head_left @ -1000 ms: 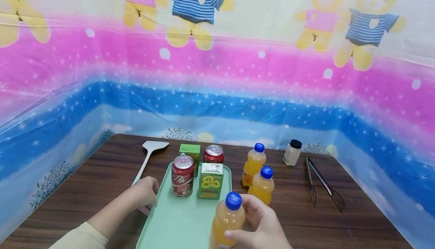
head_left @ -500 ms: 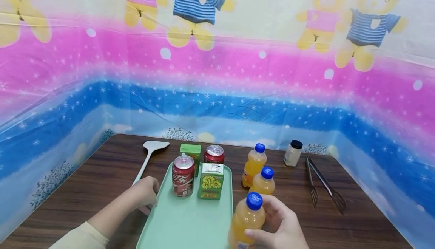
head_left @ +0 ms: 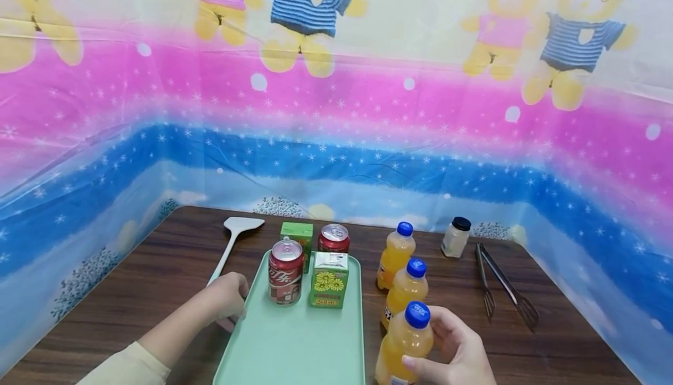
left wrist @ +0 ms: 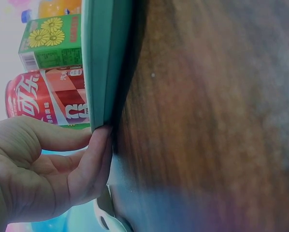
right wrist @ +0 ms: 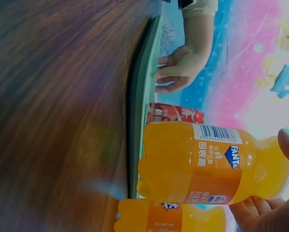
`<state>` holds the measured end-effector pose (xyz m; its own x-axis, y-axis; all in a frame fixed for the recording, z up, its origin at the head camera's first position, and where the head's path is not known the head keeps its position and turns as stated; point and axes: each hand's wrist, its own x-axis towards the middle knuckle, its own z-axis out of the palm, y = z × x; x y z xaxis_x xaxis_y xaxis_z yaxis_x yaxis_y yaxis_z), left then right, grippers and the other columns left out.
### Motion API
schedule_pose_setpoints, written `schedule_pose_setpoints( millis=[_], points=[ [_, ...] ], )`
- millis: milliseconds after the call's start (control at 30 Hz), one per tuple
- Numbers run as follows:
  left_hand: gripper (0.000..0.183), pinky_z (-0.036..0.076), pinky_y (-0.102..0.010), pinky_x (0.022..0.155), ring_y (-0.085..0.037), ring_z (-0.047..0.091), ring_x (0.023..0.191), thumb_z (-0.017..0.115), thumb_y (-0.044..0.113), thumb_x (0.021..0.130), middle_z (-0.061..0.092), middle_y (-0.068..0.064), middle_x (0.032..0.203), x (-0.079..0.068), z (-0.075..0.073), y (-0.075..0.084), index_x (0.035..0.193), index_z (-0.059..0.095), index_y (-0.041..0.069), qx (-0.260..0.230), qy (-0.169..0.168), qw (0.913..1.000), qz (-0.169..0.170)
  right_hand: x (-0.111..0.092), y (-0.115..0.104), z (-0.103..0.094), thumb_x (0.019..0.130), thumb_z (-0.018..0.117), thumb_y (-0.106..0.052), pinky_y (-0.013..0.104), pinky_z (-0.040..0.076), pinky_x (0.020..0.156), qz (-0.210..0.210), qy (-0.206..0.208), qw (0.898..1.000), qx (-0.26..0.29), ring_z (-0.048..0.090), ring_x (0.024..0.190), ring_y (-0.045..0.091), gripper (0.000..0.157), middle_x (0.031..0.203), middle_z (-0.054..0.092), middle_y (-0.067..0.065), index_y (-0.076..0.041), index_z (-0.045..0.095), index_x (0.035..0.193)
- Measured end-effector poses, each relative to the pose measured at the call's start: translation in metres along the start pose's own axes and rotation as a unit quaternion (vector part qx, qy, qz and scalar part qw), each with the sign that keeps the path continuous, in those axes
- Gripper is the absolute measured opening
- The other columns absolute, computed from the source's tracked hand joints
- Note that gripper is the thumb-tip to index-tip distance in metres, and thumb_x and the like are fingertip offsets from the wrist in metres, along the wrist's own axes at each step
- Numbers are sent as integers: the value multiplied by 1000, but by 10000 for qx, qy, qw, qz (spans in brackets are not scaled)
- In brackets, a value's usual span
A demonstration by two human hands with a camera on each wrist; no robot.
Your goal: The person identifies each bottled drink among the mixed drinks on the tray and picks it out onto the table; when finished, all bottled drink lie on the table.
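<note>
My right hand (head_left: 457,347) holds an orange Fanta bottle (head_left: 399,350) with a blue cap, thumb on one side and fingers on the other. It stands upright beside the right edge of the green tray (head_left: 291,350); whether its base touches the table I cannot tell. Behind it, two similar bottles, a nearer one (head_left: 409,291) and a farther one (head_left: 394,256), form a row. On the tray's left rim, my left hand (left wrist: 48,169) pinches the edge between thumb and fingers. A red cola can (head_left: 285,277) and a green drink carton (head_left: 329,283) stand on the tray.
Behind those stand a second green carton (head_left: 297,233) and another red can (head_left: 334,238). A white spatula (head_left: 231,245) lies left of the tray. To the right are a black-lidded jar (head_left: 455,239) and metal tongs (head_left: 505,285). Printed cloth (head_left: 368,186) surrounds the wooden table.
My right hand has carried the bottle rightward, from over the tray to beside its right edge, in line with the other bottles. My left hand stays at the tray's rim.
</note>
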<state>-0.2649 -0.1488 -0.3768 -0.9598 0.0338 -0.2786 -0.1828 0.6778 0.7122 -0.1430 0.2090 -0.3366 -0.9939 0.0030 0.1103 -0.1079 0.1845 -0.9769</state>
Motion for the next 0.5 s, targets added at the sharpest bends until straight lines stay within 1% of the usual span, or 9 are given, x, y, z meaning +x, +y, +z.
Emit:
schedule_pose_setpoints(
  millis=[200,500],
  points=[
    [27,56,-35,50,-24,62,63,64,-16,75,53,-17,83,-1,0,0,97,51,-8,9,3,10000,-1,2,6,-2,72,79,-5,46,49,90,33,64,10000,-25,59,104,26,51,112,62,12,-1,55,117],
    [27,56,-35,50,-24,62,63,64,-16,75,52,-18,83,-2,0,0,97,51,-9,18,37,10000,15,2,12,-4,67,83,-8,47,48,92,314,291,9989,-167,59,103,27,58,111,62,12,0,54,116]
  ],
)
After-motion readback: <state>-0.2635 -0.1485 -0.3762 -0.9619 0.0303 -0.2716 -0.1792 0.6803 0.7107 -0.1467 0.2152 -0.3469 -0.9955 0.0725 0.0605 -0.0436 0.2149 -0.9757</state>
